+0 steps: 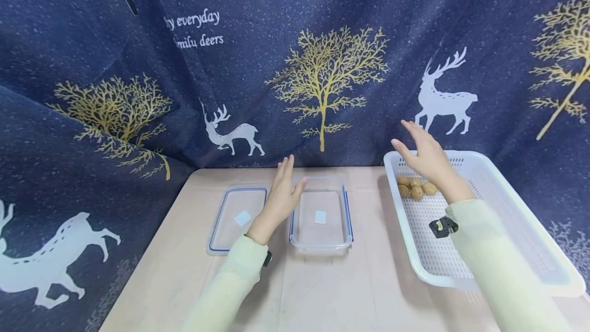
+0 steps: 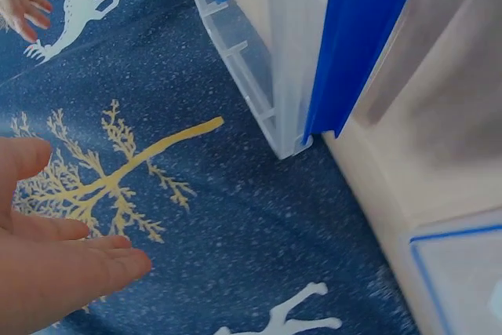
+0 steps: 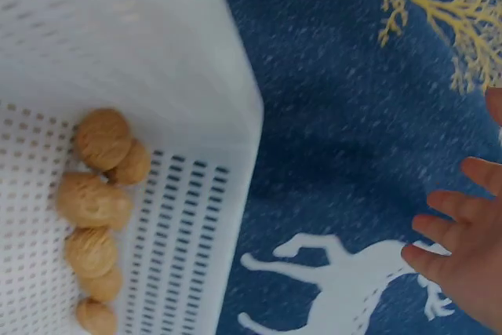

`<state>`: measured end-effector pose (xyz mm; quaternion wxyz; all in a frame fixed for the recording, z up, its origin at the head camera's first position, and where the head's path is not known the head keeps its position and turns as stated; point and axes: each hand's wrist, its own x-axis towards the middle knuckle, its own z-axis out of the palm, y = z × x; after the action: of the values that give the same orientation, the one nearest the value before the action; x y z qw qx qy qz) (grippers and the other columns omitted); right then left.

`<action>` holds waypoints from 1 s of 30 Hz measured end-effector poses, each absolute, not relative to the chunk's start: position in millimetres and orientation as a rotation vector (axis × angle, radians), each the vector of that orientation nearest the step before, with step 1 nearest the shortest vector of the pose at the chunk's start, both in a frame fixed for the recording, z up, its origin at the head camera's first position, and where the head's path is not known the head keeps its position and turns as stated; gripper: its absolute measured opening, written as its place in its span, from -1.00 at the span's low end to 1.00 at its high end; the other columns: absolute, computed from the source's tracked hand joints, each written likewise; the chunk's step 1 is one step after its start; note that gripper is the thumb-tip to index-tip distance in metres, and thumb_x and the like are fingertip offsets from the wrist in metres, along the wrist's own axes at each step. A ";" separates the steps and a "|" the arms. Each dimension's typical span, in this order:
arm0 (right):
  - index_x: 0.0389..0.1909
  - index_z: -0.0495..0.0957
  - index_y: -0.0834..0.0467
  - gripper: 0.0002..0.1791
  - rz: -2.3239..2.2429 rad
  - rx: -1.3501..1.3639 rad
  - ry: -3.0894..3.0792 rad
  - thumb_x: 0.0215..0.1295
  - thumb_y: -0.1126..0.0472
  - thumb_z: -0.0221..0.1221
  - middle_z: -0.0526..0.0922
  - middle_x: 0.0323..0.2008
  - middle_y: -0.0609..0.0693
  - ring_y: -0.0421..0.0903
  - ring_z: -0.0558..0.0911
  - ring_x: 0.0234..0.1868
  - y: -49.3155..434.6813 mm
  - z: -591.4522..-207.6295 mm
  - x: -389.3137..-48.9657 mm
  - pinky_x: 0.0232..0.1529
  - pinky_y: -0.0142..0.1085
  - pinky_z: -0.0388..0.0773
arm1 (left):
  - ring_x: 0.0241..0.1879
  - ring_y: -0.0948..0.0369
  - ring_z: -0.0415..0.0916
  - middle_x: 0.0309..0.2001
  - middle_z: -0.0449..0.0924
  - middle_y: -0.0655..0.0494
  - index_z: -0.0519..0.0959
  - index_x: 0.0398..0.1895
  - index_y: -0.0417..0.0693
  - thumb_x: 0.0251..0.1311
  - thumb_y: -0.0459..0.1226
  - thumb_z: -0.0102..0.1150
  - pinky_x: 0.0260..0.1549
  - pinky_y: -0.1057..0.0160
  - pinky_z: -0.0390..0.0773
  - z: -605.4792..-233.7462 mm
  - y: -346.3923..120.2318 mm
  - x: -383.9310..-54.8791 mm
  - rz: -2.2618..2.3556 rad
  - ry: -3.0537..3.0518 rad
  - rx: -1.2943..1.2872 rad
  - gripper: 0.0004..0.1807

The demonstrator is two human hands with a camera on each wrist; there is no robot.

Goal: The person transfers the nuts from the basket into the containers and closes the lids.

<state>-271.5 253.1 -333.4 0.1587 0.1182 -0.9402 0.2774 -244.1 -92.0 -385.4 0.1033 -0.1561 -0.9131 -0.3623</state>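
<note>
Bare hands raised over container and basket

Walnuts (image 1: 416, 192) are clustering in the far left corner of the white basket (image 1: 438, 255), at right on the desk (image 1: 364, 281). Clear container (image 1: 321, 245) is standing uncovered at centre; its blue-edged lid (image 1: 230, 234) is lying just to its left.

Handling, my judgement: any reach for the nuts is calling for a descent inside the basket's rim, fingertips closing round one nut at a time, since round shells are likely rolling if nudged. Light clear plastic is probably sliding easily, so a steadying palm is worth having.

Pose: hands are hovering well apart, gripping nothing. Left hand (image 1: 278, 201) is hanging near the container's left side, fingers extending forward, thumb spreading towards it. Right hand (image 1: 427, 159) is poised above the basket's far end, fingers reaching out straight, thumb standing away. Both forearms are angling in from below.
</note>
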 end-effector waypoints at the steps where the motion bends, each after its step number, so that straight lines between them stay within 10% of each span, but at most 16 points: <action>1: 0.49 0.01 0.20 -0.22 0.815 0.337 -2.683 0.43 -0.16 -0.07 0.02 0.45 0.35 0.37 0.03 0.42 255.7 -334.8 -272.3 0.35 0.34 -0.05 | 0.48 -0.13 -0.23 0.50 -0.15 -0.25 -0.07 0.51 -0.21 0.42 -0.07 -0.05 0.42 -0.16 -0.08 -386.9 -93.3 -243.8 -1.103 -2.692 -0.457 -0.24; 22: 0.44 0.05 0.34 -0.36 1.309 0.167 -2.390 0.53 0.01 -0.20 0.15 0.38 0.41 0.35 0.17 0.36 319.6 -384.3 -286.2 0.43 0.04 0.08 | 0.40 -0.15 0.07 0.42 0.09 -0.30 0.09 0.42 -0.39 0.30 -0.51 -0.04 0.39 0.05 0.14 -437.9 -100.8 -249.4 -1.780 -2.436 -0.235 -0.38; 30: 0.43 0.12 0.29 -0.39 1.370 -0.004 -2.302 0.53 0.00 -0.20 0.20 0.38 0.33 -0.23 0.29 0.34 338.5 -407.5 -286.4 0.42 -0.33 0.16 | 0.43 -0.11 0.02 0.44 0.08 -0.24 0.08 0.45 -0.30 0.32 -0.48 -0.08 0.40 0.03 0.13 -452.7 -96.0 -242.9 -2.073 -2.328 0.016 -0.38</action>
<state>-286.4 338.5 -407.5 0.2294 -0.0014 -0.8365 0.4977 -242.9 -96.0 -452.7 0.0125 0.0050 -0.7467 -0.6650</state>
